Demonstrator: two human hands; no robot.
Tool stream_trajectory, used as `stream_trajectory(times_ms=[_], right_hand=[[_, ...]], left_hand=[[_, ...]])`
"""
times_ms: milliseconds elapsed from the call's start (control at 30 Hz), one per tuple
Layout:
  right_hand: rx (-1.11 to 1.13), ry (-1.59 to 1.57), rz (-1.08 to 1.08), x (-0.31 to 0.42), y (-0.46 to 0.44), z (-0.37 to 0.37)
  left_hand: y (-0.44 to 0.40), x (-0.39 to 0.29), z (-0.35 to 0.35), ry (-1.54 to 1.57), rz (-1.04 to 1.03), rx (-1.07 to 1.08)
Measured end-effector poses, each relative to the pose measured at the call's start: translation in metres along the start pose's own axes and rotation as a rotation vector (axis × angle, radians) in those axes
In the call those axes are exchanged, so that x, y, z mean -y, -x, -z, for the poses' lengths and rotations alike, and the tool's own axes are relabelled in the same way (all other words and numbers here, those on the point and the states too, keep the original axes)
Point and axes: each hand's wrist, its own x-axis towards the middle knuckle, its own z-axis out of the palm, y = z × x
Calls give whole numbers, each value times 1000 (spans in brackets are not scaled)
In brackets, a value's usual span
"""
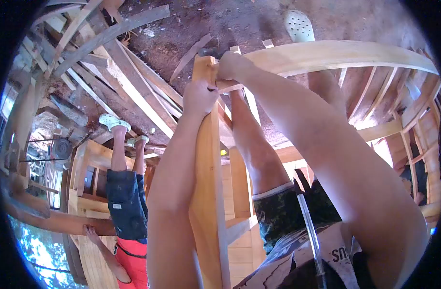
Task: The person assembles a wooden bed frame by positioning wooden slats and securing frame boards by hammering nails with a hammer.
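Note:
A long wooden beam (208, 159) runs away from my body, between my forearms. Near its far end my left hand (200, 98) is closed round the wood, with a small dark spot or object by its fingers. Just beyond, on the right, my right hand (234, 66) is closed in a fist beside the beam's end. A dark rounded object (208, 51) shows next to its knuckles, perhaps part of a tool; what the fist grips is hidden. A curved wooden piece (341, 55) extends rightward from near this hand.
Loose boards (134, 79) lie piled at the upper left. Another person (126, 202) in dark shorts and a red top stands at the left by a wooden frame (93, 207). A pen (311, 231) hangs close to the camera. Slats (382, 91) stand at the right.

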Motion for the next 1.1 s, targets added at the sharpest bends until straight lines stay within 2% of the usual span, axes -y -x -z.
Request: stream_trajectory(times_ms=[67, 167, 233, 333, 667, 767, 867, 933, 1100], right_hand=[[-110, -109, -45, -7, -18, -16], [-70, -18, -35, 0, -7, -9], [-63, -45, -25, 2, 2, -3], [-42, -23, -10, 5, 4, -1], [-126, -39, -48, -3, -25, -18], [-22, 20, 40, -3, -24, -11], [-118, -51, -9, -2, -25, -17], [-97, -47, -13, 1, -19, -11], [-72, -4, 1, 1, -30, -13]], left_hand=[[0, -2, 1, 32, 27, 8], [1, 2, -1, 77, 19, -15], [0, 8, -5, 168, -74, -59], [-1, 6, -6, 103, -10, -32], [-2, 5, -3, 152, 16, -19], [-3, 5, -4, 100, -16, -30], [-5, 6, -5, 124, 28, -19], [-8, 7, -7, 81, -21, -40], [-6, 3, -3, 113, 9, -23]])
